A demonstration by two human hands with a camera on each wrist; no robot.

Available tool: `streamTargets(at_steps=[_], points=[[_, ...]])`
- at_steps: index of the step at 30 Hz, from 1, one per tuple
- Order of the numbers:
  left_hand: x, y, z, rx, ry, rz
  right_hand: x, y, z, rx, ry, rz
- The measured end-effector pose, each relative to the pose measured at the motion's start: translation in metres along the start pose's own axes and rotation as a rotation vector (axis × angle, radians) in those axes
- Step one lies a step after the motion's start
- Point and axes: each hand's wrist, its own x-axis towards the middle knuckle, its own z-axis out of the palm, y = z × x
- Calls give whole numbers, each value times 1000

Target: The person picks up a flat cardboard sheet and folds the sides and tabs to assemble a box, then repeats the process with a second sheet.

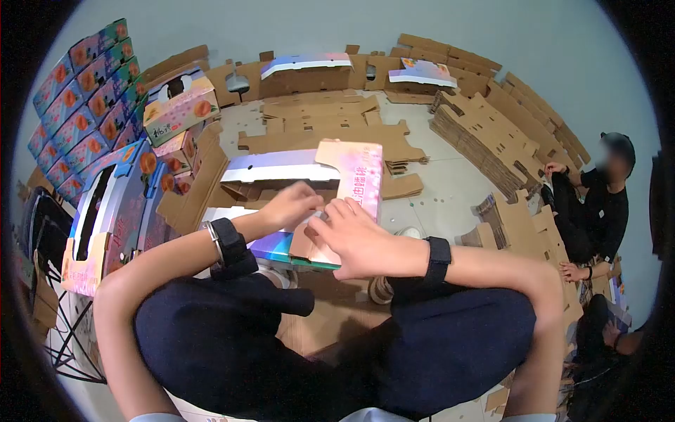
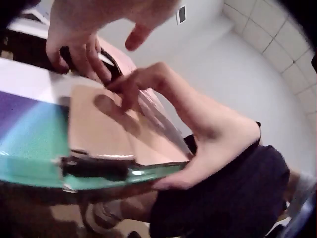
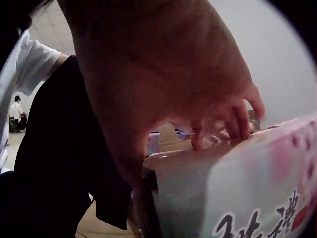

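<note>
A printed cardboard gift box, with purple-blue and pink panels, stands partly folded in front of my knees, its long top gap showing the inside. My right hand grips the near right end of this box. Its thumb lies along the green lower edge, and its fingers bend over the top onto a plain brown flap. Beside it my left hand, blurred in the head view, bends its fingers down at the top gap, near the flap's far edge. Its thumb stands apart from the cardboard in the left wrist view.
Finished boxes are stacked at the left, with another box nearer my left arm. Flat brown cardboard lies ahead, and a stack of blanks leans at the right. A seated person works beyond my right arm.
</note>
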Motion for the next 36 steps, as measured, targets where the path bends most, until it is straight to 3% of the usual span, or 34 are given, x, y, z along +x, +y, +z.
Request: streamTargets(at_steps=[1,3,7,9,11,12,14,15,17,18,20,22,24,28,32,34,36], points=[[-3,0,-1,222,-110,-34,-2,2,-1,117,-62,22],[-9,-9,-2,660,-131,90,-3,4,0,168,-22,12],[-20,3,-3,570,-86,142,-9,4,-4,116,-40,22],[-27,10,4,627,47,122,-14,6,-6,51,-18,11],[-26,7,5,595,96,143,-19,7,-5,-115,151,-94],[-26,7,3,596,112,132,-18,8,-3,-115,147,-95],[-26,8,2,585,118,89,-15,9,0,-436,200,-279],[-26,6,2,580,117,85,-14,4,0,-432,195,-282],[-24,3,2,526,112,49,-13,-11,-2,-647,-33,-414],[-23,1,2,524,112,51,-12,-12,1,-672,54,-467],[-25,2,7,546,75,183,-12,-10,15,-588,113,-492],[-30,11,14,567,20,168,-10,-16,12,-501,173,-512],[-33,21,20,605,-54,156,-10,-22,7,-422,5,-496],[-35,28,28,615,-100,179,-12,-23,9,-206,-44,-443],[-31,29,30,605,-117,138,-19,-20,16,-214,-67,-428],[-29,22,28,596,-65,272,-20,-18,14,-299,-71,-405],[-32,21,21,646,-60,190,-20,-16,12,-328,-100,-368]])
